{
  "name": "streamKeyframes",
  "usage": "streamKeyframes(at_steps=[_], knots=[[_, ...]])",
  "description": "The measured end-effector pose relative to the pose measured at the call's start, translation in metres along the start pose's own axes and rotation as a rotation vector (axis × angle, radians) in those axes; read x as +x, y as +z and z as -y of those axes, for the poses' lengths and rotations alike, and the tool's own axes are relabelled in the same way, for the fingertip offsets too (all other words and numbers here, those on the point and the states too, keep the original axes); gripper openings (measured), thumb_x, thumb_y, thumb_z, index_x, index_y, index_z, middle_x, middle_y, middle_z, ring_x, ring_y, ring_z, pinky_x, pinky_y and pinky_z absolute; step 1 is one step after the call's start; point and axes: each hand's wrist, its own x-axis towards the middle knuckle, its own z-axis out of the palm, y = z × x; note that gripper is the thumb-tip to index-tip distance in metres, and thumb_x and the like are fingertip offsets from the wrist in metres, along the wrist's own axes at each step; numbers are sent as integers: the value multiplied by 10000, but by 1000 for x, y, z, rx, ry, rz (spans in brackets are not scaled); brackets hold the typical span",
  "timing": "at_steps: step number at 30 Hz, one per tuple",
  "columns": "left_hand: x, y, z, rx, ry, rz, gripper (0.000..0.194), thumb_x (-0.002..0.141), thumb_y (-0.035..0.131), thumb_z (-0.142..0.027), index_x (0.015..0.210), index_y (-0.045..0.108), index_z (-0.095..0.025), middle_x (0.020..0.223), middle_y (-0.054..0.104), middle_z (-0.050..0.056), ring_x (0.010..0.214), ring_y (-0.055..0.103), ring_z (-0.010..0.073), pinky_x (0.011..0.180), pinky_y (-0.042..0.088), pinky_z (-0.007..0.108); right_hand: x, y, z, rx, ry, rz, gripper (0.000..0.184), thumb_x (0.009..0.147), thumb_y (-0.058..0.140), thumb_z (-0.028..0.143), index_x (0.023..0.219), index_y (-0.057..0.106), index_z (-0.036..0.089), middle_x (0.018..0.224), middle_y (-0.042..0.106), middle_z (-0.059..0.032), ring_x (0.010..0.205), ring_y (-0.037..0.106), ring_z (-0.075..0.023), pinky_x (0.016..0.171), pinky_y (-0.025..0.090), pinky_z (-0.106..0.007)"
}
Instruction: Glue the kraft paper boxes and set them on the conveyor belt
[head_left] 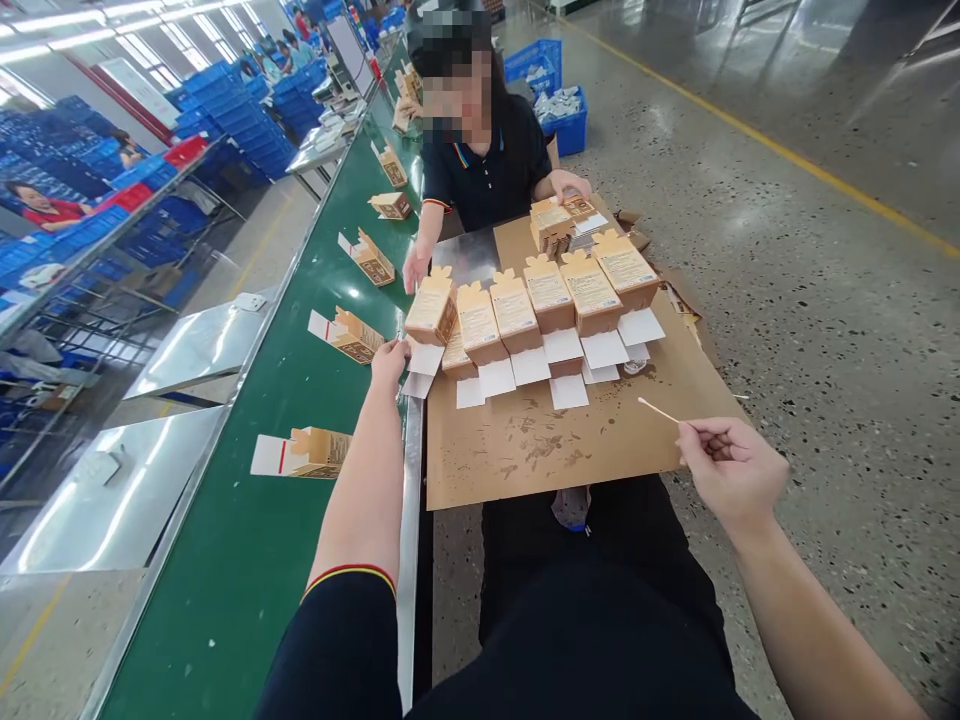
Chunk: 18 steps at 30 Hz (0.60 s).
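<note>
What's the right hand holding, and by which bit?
The right hand pinches a cotton swab by its thin stick, with one white tip poking out.

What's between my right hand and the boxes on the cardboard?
In the head view: the cotton swab held in your right hand, and a stretch of speckled cardboard before the boxes.

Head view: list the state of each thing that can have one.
Swab, held in the right hand
Right hand, fingers closed on the swab
Left hand, beside the stacked boxes; grip unclear
Stacked boxes, white flaps open
Near belt boxes, white flaps open
Cardboard, dark-marked
Belt, running or stopped: cannot tell
Ceiling lights, lit
</note>
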Motion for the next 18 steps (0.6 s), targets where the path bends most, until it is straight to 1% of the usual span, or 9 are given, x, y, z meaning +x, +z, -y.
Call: streamKeyframes(at_steps=[2, 4, 7, 10, 12, 14, 16, 18], knots=[[-5, 3, 5, 28, -43, 42, 178, 860, 673, -303, 946, 759, -172, 992, 799, 120, 1107, 726, 326, 993, 593, 425, -3, -6, -2, -12, -13, -5, 342, 973, 807, 582, 878, 783, 253, 657, 727, -23, 530, 677, -186, 530, 599, -331], [-12, 4, 13, 47, -68, 71, 180, 877, 658, -334, 912, 745, -180, 1017, 807, 131, 1100, 731, 323, 975, 593, 413, -3, -10, -3, -13, -27, 8, 309, 983, 803, 557, 895, 791, 261, 661, 727, -19, 536, 675, -185, 531, 594, -329], [-23, 4, 23, 42, -85, 98, 221, 894, 648, -375, 963, 739, -186, 1132, 814, 153, 1106, 742, 308, 956, 602, 399, 2, -10, -4, 8, -38, 30, 284, 991, 800, 537, 899, 789, 269, 671, 733, -18, 527, 664, -182, 524, 588, -330], [-29, 3, 29, 21, -101, 118, 250, 896, 648, -394, 1004, 750, -192, 1186, 815, 165, 1108, 755, 319, 925, 618, 409, 9, -5, -1, 18, -38, 41, 293, 993, 800, 538, 886, 782, 266, 660, 730, -18, 514, 655, -178, 517, 584, -328], [-27, 2, 26, 8, -101, 101, 263, 916, 629, -405, 1013, 758, -197, 1218, 814, 166, 1145, 753, 328, 942, 617, 410, 13, -1, 2, 12, -40, 39, 302, 988, 805, 542, 880, 780, 262, 647, 723, -16, 514, 656, -177, 516, 579, -322], [-22, 2, 18, -13, -89, 65, 320, 970, 570, -442, 1049, 760, -197, 1274, 804, 164, 1179, 750, 322, 982, 607, 409, 16, 4, 4, 14, -44, 40, 313, 982, 810, 551, 881, 778, 257, 640, 717, -15, 518, 657, -176, 513, 576, -317], [-13, 5, 5, -42, -81, 46, 433, 1019, 521, -541, 1091, 762, -188, 1278, 800, 170, 1167, 758, 326, 993, 606, 431, 17, 7, 5, 31, -49, 44, 320, 977, 812, 556, 885, 773, 252, 646, 715, -16, 520, 656, -176, 509, 574, -315], [-5, 13, -9, -60, -47, 55, 538, 999, 576, -663, 1106, 766, -171, 1225, 807, 195, 1156, 763, 357, 983, 611, 465, 20, 10, 5, 43, -58, 47, 313, 974, 813, 548, 886, 766, 251, 658, 714, -16, 524, 654, -177, 513, 576, -319]])
